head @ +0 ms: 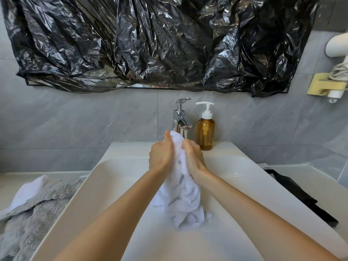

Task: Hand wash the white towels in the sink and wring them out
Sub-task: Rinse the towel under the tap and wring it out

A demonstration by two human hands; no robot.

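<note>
Just below the middle of the frame, the left hand [161, 157] and the right hand [193, 157] both grip the bunched upper end of a soft white terry towel [180, 196]. Their fingers are curled tight round the cloth, with the knuckles nearly touching each other. The towel's lower end hangs down and trails onto the floor of the wide white ceramic sink [235, 166], where it looks wet and a little foamy.

The step in hand appears to be scrubbing or the start of a wring. To do it well, I judge the hands should work the fabric against itself in short strokes. They should then move down the length so the lower folds get the same treatment. For wringing, the hands should twist in opposite directions over the basin so water drops inside it.

A chrome lever tap [181, 115] stands just behind the hands. An amber plastic pump bottle with a white dispenser [205, 131] sits right of the tap on the sink's back ledge. At lower left, another white cloth [28, 191] lies on a grey fluffy towel [30, 223], apparently waiting its turn.
</note>
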